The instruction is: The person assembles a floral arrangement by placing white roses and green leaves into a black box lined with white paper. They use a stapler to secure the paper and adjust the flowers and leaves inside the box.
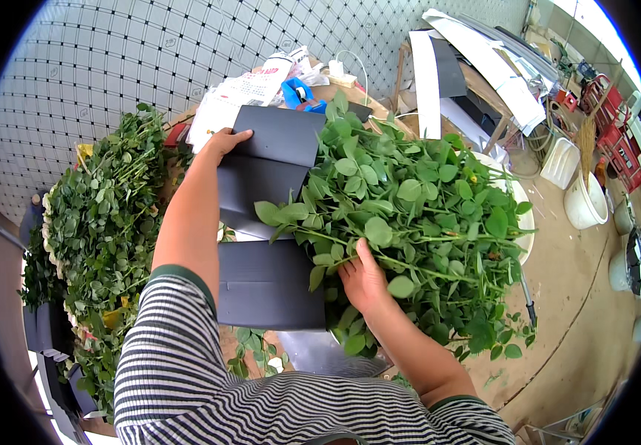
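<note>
My left hand [224, 143] grips the far left edge of a black folded sheet [276, 133], thumb on top and fingers hidden beneath. The sheet has several creased panels, with its near panel [272, 282] lying toward me. A large bundle of green leafy stems [424, 200] lies against the sheet's right side, some leaves reaching over the edge. My right hand [365, 278] is at the bundle's near left side, thumb up against the leaves and the fingers closed around stems, partly hidden. The flower heads of this bundle are not visible.
More leafy stems [109, 245] are piled at the left, with pale blooms along their outer edge. Behind the sheet are printed paper [239, 100] and a blue tape dispenser [302, 96]. White and black boards [483, 67] lean at the back right. A white bucket [586, 202] holds a broom.
</note>
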Motion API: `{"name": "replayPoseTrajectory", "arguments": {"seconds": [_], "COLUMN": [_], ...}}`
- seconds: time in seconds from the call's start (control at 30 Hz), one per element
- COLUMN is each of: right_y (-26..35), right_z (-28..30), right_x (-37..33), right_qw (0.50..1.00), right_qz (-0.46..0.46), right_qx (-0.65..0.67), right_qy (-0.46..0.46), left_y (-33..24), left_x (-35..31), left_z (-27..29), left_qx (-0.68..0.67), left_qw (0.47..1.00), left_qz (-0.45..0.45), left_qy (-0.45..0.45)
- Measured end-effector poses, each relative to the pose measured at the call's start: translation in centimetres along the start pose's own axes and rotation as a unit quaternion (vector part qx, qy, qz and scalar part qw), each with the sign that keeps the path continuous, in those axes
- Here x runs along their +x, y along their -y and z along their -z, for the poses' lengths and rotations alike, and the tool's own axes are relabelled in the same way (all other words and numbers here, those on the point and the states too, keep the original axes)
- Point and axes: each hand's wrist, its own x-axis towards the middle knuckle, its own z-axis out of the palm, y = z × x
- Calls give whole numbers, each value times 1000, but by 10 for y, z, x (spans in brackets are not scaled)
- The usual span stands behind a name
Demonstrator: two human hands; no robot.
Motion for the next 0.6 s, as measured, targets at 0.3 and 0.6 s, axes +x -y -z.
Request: {"name": "replayPoseTrajectory", "arguments": {"seconds": [0.3, 0.6], "right_y": [2, 10], "right_z": [-19, -47], "right_x": [22, -12], "right_qw": [998, 990], "right_qz": [34, 125], "right_qx": [59, 48], "right_qy": [9, 48], "left_y": [-12, -81], "left_x": [-44, -191], "left_z": [21, 68], "left_qx": [-234, -297], "left_qw": [969, 891], "left_qz": [-45, -344], "left_qy": [59, 4]}}
